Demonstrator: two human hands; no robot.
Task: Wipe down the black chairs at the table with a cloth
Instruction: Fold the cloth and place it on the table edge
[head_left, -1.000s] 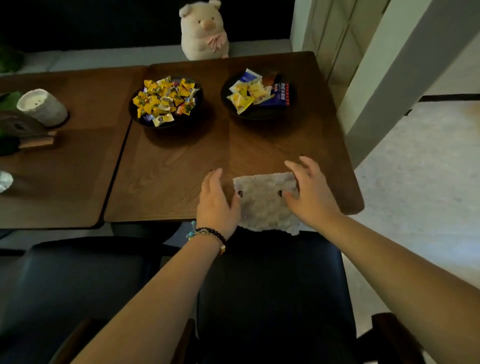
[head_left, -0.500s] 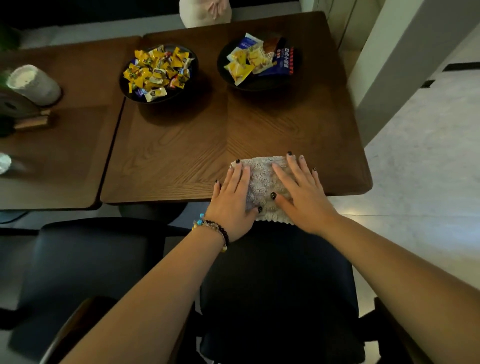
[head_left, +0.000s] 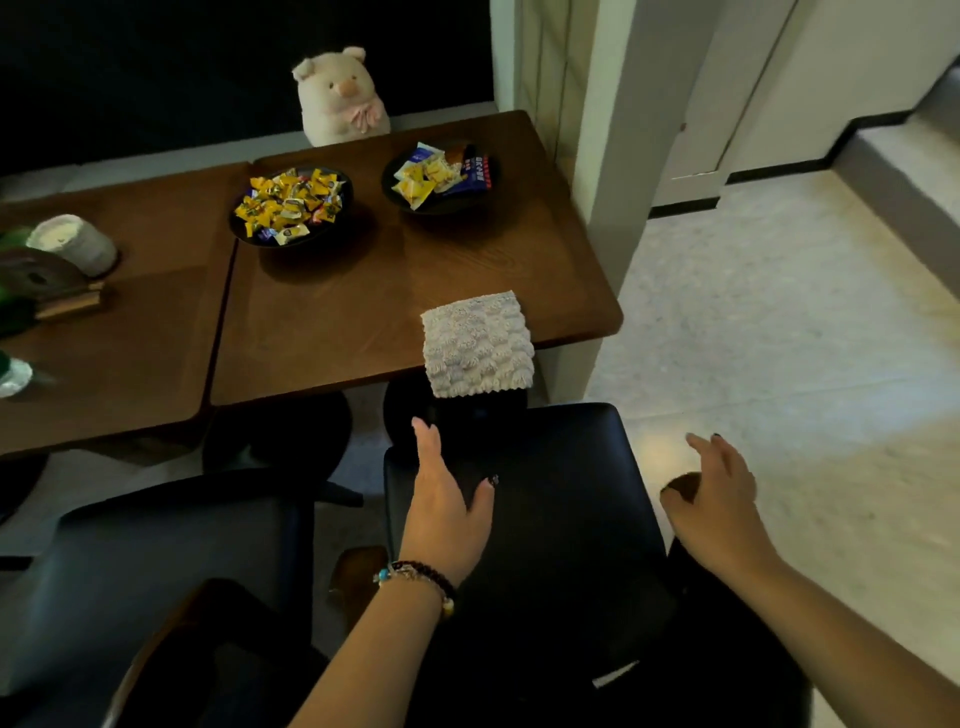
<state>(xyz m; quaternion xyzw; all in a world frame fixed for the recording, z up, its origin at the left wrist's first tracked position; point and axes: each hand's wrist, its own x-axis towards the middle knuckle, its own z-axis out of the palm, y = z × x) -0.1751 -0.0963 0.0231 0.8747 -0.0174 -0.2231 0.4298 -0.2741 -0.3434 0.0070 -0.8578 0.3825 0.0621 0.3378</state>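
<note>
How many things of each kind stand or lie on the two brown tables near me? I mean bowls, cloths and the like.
Black snack bowls: 2
Folded cloth, hanging over the table edge: 1
White cylinder container: 1
Total: 4
The dark items at the far left edge are too unclear to count.

You've lifted both hands off the cloth (head_left: 477, 344); your left hand (head_left: 447, 506) and right hand (head_left: 714, 501) now hover over the chair (head_left: 561, 519).

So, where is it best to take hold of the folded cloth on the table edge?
Probably by the hanging part of the cloth, coming from the chair side. It is folded flat and droops over the near edge of the table, so fingers can pinch this free flap from below and above.
</note>
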